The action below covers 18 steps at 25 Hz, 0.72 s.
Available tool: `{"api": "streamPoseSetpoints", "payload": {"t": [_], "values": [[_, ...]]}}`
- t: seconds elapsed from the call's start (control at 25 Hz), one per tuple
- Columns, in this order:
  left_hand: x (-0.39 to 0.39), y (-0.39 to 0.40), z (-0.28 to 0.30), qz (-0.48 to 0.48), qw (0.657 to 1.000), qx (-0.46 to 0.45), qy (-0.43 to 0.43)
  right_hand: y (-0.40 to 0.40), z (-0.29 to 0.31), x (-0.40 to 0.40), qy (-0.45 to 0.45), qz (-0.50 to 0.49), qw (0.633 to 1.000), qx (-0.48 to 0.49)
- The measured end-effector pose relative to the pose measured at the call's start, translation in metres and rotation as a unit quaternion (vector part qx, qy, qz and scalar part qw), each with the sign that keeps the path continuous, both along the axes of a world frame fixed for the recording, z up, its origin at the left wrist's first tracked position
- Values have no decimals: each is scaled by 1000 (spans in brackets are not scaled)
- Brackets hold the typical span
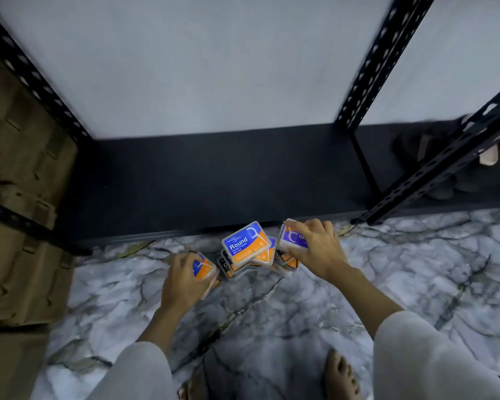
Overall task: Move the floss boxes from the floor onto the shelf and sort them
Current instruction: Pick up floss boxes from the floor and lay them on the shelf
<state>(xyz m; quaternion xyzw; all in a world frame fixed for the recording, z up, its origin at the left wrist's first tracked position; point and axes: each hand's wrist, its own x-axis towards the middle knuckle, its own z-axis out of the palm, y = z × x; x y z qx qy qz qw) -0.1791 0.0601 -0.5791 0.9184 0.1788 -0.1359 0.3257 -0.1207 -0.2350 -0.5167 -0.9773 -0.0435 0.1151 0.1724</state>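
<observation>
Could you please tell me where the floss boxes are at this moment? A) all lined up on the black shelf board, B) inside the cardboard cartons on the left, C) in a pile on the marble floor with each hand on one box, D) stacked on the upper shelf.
C: the pile of floss boxes lies on the marble floor before the bare black shelf board, with the left hand and right hand each gripping one box.

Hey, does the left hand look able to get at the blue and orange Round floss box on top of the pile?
Probably not yet: the left hand already grips another box, though the Round floss box sits uncovered beside it.
</observation>
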Motion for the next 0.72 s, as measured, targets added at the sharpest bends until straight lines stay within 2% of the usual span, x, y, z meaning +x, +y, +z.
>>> {"api": "streamPoseSetpoints", "payload": {"t": [0.24,0.36,0.52,0.72], "values": [[6,-9,-39,8,1000,-9,4,-4,-23,7,-16,23,1000,-10],[7,-11,-41,5,1000,22,14,-8,-23,11,-3,34,999,-12],[11,-6,-21,-30,998,41,44,-6,-11,12,42,53,998,-18],[19,4,28,-49,998,23,22,-4,21,4,85,57,995,-5]]}}
